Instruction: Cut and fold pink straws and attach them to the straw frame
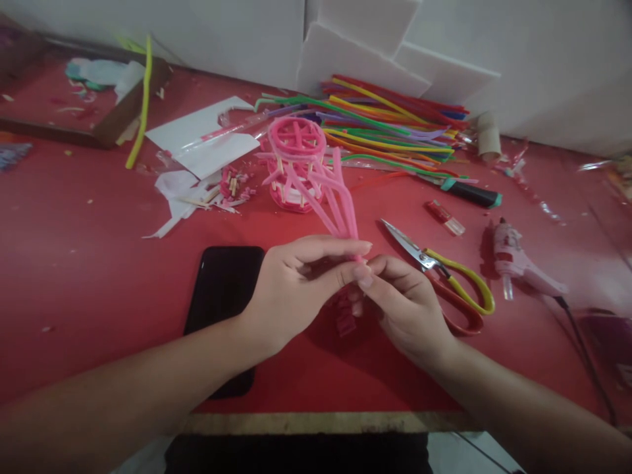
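Several pink pipe cleaners [337,204] fan upward from between my two hands, bunched together at their lower ends. My left hand [306,270] is closed on the bunch, thumb and fingers pinching it. The fingertips of my right hand [402,296] pinch the lower end of the same bunch, touching my left thumb. Below my fingers a darker pink, ridged piece [345,316] shows in part; whether it joins the bunch I cannot tell. Just behind the pipe cleaners stands a round pink frame [297,141] of pipe cleaners and small sticks.
Scissors [424,260] lie to the right, near a pink glue gun [516,257] with a cord. A black phone [224,283] lies partly under my left arm. Behind are colourful pipe cleaners [390,125], a cutter [474,192], a cardboard tube [488,137] and white paper [197,141].
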Tool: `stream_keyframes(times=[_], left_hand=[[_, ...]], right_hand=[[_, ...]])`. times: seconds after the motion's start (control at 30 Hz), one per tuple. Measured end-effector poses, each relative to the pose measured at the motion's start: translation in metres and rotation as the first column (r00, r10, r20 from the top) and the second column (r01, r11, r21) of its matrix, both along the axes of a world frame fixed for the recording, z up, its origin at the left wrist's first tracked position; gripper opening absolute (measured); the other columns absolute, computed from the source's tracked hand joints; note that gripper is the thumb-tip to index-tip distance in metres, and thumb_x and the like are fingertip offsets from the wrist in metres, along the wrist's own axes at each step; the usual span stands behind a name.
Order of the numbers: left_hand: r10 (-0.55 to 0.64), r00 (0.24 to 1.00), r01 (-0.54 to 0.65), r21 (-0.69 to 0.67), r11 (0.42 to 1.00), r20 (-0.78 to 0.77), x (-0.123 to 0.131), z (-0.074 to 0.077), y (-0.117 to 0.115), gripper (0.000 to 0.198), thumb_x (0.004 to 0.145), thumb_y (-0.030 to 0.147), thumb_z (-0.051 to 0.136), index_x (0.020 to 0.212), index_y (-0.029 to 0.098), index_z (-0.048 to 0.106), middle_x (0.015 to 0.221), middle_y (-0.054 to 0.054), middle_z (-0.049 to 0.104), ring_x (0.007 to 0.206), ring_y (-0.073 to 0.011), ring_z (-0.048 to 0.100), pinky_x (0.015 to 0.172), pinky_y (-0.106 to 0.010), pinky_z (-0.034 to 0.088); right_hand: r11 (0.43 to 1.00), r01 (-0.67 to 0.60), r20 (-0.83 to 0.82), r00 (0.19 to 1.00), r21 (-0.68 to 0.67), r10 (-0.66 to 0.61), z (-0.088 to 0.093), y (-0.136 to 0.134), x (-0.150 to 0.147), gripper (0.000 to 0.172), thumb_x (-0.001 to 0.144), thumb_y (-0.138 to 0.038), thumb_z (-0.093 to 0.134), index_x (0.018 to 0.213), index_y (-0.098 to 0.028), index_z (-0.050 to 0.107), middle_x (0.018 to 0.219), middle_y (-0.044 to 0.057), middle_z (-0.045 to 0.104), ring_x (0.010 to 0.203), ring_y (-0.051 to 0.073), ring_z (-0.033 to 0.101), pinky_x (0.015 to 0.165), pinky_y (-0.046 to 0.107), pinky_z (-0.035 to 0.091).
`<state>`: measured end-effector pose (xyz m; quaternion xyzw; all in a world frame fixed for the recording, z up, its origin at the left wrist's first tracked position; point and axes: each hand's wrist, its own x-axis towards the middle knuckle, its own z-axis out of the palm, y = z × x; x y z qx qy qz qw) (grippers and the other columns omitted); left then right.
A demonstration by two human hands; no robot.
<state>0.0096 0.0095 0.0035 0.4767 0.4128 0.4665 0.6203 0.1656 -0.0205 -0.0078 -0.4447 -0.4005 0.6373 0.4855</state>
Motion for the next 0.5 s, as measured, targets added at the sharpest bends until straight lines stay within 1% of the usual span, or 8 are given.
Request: stream_keyframes(times=[0.1, 0.2, 0.3, 0.37, 0.43, 0.5], left_hand=[[-0.029, 0.999, 0.030, -0.018, 0.999, 0.020, -0.0003, -0.0006, 0.0011, 0.022, 0.073, 0.024, 0.083, 0.095, 0.023, 0.079, 0.089, -0.001, 0.080, 0.080, -0.0165, 0.075, 0.075, -0.025, 0.061], [-0.059, 0.997, 0.060, -0.032, 0.998, 0.046, -0.0017, 0.0000, 0.0025, 0.022, 0.074, 0.022, 0.082, 0.095, 0.023, 0.080, 0.086, -0.002, 0.080, 0.076, -0.0158, 0.074, 0.072, -0.024, 0.061], [-0.094, 0.993, 0.096, -0.031, 0.995, 0.065, -0.0033, 0.0017, 0.0046, 0.020, 0.074, 0.020, 0.082, 0.093, 0.023, 0.080, 0.088, -0.002, 0.080, 0.080, -0.0153, 0.075, 0.075, -0.023, 0.061], [-0.115, 0.991, 0.117, -0.028, 0.993, 0.063, -0.0041, 0.0029, 0.0061, 0.019, 0.075, 0.020, 0.082, 0.093, 0.024, 0.080, 0.088, -0.001, 0.080, 0.078, -0.0143, 0.074, 0.073, -0.021, 0.060], [-0.122, 0.992, 0.122, -0.008, 0.992, 0.044, -0.0049, 0.0039, 0.0068, 0.017, 0.076, 0.019, 0.080, 0.092, 0.024, 0.081, 0.087, -0.001, 0.080, 0.073, -0.0132, 0.074, 0.070, -0.020, 0.060], [-0.103, 0.995, 0.103, 0.065, 0.993, -0.008, -0.0060, 0.0047, 0.0066, 0.017, 0.076, 0.018, 0.080, 0.091, 0.026, 0.081, 0.086, 0.000, 0.079, 0.073, -0.0130, 0.073, 0.070, -0.020, 0.059]], right_hand=[[1.000, 0.000, -0.003, 1.000, -0.022, 0.000, 0.0012, 0.0009, 0.0008, 0.018, 0.084, -0.031, 0.074, 0.073, -0.019, 0.065, 0.062, -0.003, 0.069, 0.050, 0.008, 0.062, 0.051, 0.020, 0.054], [0.994, -0.051, -0.116, 0.992, -0.094, 0.040, 0.0017, 0.0035, 0.0024, 0.020, 0.080, -0.032, 0.077, 0.071, -0.019, 0.064, 0.060, -0.004, 0.069, 0.046, 0.008, 0.061, 0.048, 0.019, 0.052], [0.978, -0.132, -0.245, 0.965, -0.159, 0.090, 0.0021, 0.0065, 0.0038, 0.020, 0.078, -0.030, 0.078, 0.069, -0.018, 0.064, 0.059, -0.004, 0.069, 0.044, 0.007, 0.059, 0.046, 0.017, 0.051], [0.970, -0.166, -0.286, 0.952, -0.178, 0.111, 0.0025, 0.0076, 0.0041, 0.020, 0.077, -0.029, 0.078, 0.069, -0.018, 0.064, 0.059, -0.004, 0.068, 0.043, 0.006, 0.058, 0.046, 0.017, 0.051], [0.964, -0.180, -0.289, 0.950, -0.197, 0.119, 0.0031, 0.0079, 0.0040, 0.021, 0.076, -0.031, 0.079, 0.069, -0.018, 0.063, 0.057, -0.004, 0.068, 0.041, 0.007, 0.057, 0.045, 0.018, 0.051], [0.956, -0.195, -0.280, 0.951, -0.220, 0.129, 0.0039, 0.0074, 0.0040, 0.024, 0.074, -0.033, 0.080, 0.068, -0.018, 0.062, 0.056, -0.004, 0.067, 0.040, 0.007, 0.056, 0.044, 0.019, 0.050]])
